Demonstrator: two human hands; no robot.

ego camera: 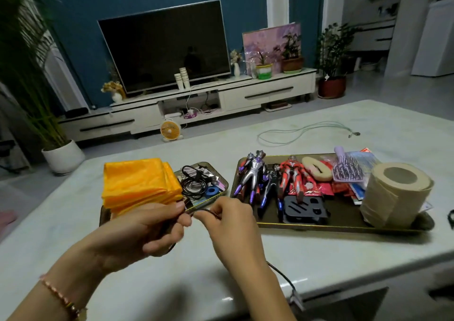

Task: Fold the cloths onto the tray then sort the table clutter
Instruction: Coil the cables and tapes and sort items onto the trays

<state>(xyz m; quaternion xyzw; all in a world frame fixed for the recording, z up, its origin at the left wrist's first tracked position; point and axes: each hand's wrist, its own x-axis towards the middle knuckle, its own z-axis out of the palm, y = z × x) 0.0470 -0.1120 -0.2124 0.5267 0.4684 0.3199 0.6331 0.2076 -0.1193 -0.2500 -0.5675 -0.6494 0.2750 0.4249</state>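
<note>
A stack of folded orange cloths (137,183) lies on a dark tray (104,214) at the left of the table. In front of it my left hand (149,229) grips a coiled black cable (285,277). My right hand (231,225) pinches a strand of the same cable between the two hands, and the loose end trails down past my right wrist to a plug at the table's front edge. A small tray (221,177) behind my hands holds wound black cables and a blue tape roll (211,191).
A long tray (344,225) at the right carries three toy figures (255,175), a black holder, red packets, a purple hairbrush (347,171) and a paper roll (395,193). A pale green cord (304,130) lies on the marble table (172,284) behind. A TV stand and plants stand beyond.
</note>
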